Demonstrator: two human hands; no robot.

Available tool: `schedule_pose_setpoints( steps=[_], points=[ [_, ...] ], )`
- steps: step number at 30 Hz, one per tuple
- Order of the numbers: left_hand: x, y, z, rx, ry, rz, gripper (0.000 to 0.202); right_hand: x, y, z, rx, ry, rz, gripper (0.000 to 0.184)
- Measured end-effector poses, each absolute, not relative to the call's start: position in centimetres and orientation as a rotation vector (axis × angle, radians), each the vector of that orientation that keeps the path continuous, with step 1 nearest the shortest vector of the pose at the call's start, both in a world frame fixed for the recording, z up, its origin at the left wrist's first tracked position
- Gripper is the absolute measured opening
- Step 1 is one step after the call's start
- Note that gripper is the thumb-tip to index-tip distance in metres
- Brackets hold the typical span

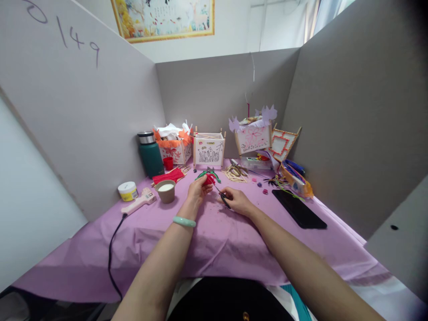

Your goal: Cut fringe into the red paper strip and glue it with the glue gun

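My left hand (198,191), with a pale green bangle (184,221) at the wrist, is closed on a small red piece (210,179) that looks like paper or cloth. My right hand (236,200) grips dark-handled scissors (224,200), whose blades point up and left toward the red piece. Whether the blades touch it is too small to tell. Just behind the hands lie green-handled pliers (217,179). Tiny red scraps are scattered on the purple tablecloth (214,240) beneath the hands.
On the left stand a green bottle (151,156), a cup of white stuff (166,192), a jar (128,191) and a corded pink glue gun (139,201). Decorated box frames (209,151) line the back. A black phone (298,209) lies right. Grey partitions (227,89) enclose the table.
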State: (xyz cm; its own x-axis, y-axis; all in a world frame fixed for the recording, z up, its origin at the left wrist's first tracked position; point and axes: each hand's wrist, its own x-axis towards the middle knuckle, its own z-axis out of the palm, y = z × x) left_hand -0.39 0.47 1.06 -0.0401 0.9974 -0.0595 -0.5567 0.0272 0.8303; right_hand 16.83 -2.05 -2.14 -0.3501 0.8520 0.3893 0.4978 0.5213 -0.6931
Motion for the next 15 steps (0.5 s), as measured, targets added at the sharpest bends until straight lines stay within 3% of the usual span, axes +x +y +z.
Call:
schedule_pose_setpoints(
  steps=[15],
  points=[
    [-0.43, 0.39, 1.15, 0.696, 0.806, 1.437, 0.01, 16.94, -1.9, -2.13, -1.106, -2.022, 0.579, 0.032]
  ],
)
